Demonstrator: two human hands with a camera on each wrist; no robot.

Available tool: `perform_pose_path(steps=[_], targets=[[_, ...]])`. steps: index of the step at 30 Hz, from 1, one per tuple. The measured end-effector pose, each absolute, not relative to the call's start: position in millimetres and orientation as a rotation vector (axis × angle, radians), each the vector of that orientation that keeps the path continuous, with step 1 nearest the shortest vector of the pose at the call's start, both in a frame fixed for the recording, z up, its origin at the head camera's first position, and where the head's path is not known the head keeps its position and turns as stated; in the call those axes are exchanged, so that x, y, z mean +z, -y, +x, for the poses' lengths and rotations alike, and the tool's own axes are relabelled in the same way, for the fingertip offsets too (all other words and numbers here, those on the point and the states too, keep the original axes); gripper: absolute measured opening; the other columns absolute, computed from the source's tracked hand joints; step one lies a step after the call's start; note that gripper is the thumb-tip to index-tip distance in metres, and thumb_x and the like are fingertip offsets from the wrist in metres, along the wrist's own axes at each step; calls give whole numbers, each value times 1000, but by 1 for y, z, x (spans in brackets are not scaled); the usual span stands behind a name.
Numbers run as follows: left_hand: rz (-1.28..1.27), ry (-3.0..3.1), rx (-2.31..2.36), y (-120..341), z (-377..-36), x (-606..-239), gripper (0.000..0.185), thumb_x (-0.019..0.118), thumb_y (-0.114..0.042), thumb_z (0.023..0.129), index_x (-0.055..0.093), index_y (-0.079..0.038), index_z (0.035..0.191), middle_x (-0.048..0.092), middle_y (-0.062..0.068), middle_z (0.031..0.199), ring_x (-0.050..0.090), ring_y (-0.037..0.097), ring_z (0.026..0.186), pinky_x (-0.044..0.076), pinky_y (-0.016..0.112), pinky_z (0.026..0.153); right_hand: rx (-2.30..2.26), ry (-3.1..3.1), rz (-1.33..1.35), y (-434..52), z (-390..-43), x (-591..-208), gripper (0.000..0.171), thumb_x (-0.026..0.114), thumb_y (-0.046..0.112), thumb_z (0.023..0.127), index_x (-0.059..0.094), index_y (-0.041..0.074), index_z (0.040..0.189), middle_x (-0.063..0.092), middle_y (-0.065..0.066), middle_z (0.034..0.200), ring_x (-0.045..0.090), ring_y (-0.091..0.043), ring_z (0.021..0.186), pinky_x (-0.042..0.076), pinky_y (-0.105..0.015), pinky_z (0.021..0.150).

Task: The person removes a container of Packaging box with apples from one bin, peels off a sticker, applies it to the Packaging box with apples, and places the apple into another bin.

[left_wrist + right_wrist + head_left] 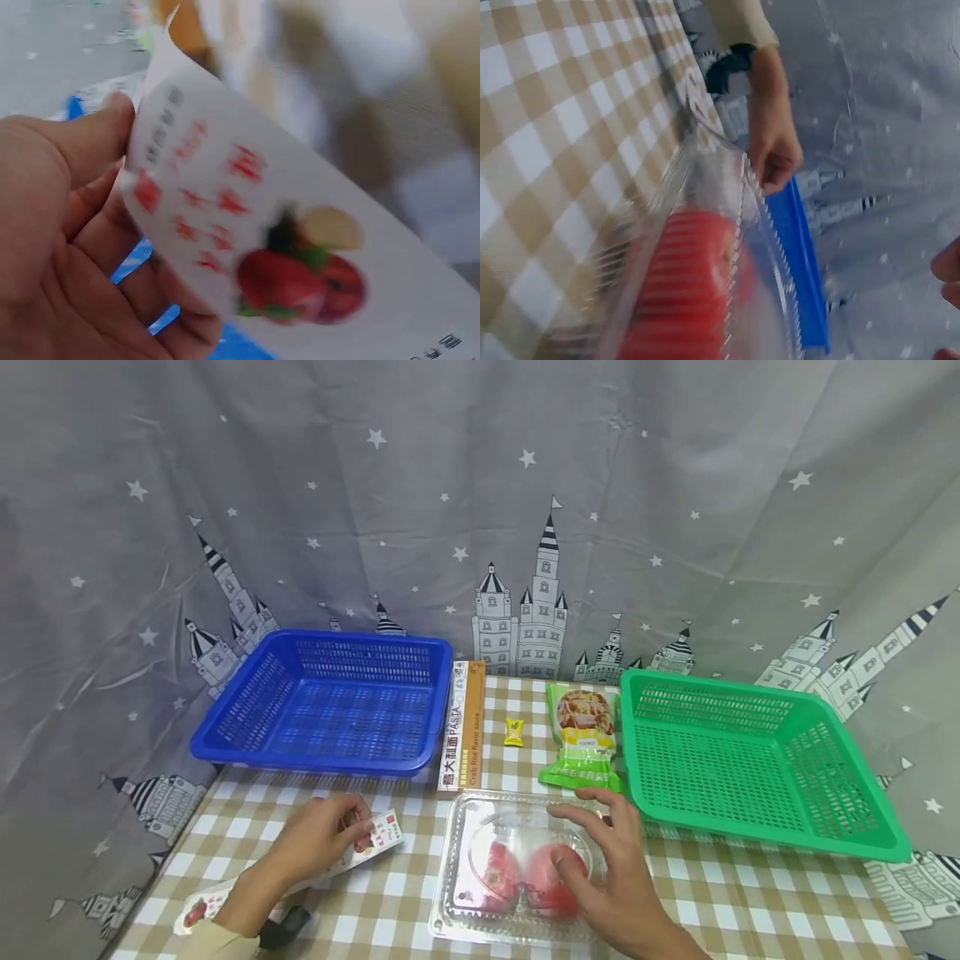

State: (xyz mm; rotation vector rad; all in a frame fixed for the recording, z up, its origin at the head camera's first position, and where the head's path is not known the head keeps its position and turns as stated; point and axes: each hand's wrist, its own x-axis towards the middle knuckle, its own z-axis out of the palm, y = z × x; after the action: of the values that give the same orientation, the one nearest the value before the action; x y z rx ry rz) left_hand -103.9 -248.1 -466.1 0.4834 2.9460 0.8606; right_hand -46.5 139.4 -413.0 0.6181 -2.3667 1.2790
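Observation:
My left hand (pixel 318 837) pinches a long white paper sleeve (pixel 388 833) between thumb and fingers, left of the box. Close up in the left wrist view, the sleeve (pixel 225 202) shows red lettering and a picture of red apples; it bends near the thumb and runs back under the forearm. A clear plastic clamshell box (pixel 446 906) with a ridged rim lies at the front middle. Inside are two red fruits (pixel 498 878), side by side. My right hand (pixel 618 860) is over the box's right side, fingers spread and slightly bent, with nothing gripped.
A blue basket (pixel 318 764) stands at the back left and a green basket (pixel 757 835) at the right. Between them lie a pasta box (pixel 471 727), a small yellow packet (pixel 513 732) and green food packages (pixel 581 772). A checked cloth (pixel 375 902) covers the table; a grey curtain (pixel 450 460) hangs behind.

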Motion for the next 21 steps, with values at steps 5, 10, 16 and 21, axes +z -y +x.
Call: perform_pose_path(steps=[5,10,16,21], targets=[[535,-2830,1017,238,-100,-439,23,71,-30,91,62,-25,71,43,-16,54,35,0,49,30,21,45,1174,2357,894,-116,-55,-402,43,72,10,77,66,26,116,47,-5,129,37,-26,121,25,-50,95],[619,-2680,1190,222,-99,-420,27,66,-34,94,62,-24,70,48,-13,57,43,2,50,35,21,42,1040,2366,1084,-90,-65,-390,35,70,16,78,66,26,111,50,-2,123,40,-23,118,30,-49,92],[802,-2504,1391,208,-95,-404,26,56,-18,101,64,-20,76,51,-12,62,44,0,52,37,22,41,913,2485,1192,-61,-79,-376,30,71,24,84,68,25,114,52,3,115,43,-18,110,32,-41,91],[971,-2414,1506,196,-89,-398,34,49,-5,102,54,-18,71,40,-15,63,34,-3,54,31,20,42,799,2473,1255,-47,-87,-373,29,72,33,87,71,24,114,55,7,105,45,-15,104,32,-36,85]])
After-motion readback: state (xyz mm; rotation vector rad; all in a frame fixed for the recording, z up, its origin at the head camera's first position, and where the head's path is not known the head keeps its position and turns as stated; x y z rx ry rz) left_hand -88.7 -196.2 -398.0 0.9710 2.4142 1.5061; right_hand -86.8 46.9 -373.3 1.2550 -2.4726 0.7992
